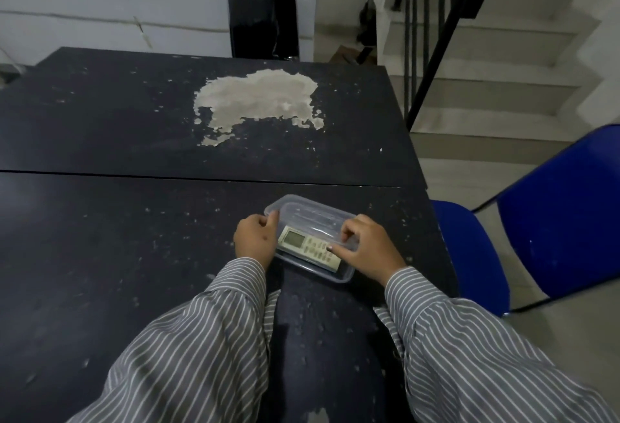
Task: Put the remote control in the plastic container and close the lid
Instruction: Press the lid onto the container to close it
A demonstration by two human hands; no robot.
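A clear plastic container (pixel 342 275) stands on the dark table near its right edge. Inside it lies a white remote control (pixel 303 244) with a small screen and several buttons. The clear lid (pixel 310 213) rests over the container's far part, while the near part with the remote shows uncovered. My left hand (pixel 255 238) grips the lid's left end with its fingers curled on the rim. My right hand (pixel 367 248) pinches the lid's right end, fingertips just above the remote.
The black table (pixel 134 238) has a worn pale patch (pixel 258 100) further back and a seam across its middle. A blue chair (pixel 536 228) stands right of the table, a black chair (pixel 263 20) behind it, and stairs with a railing (pixel 436 30) at the far right.
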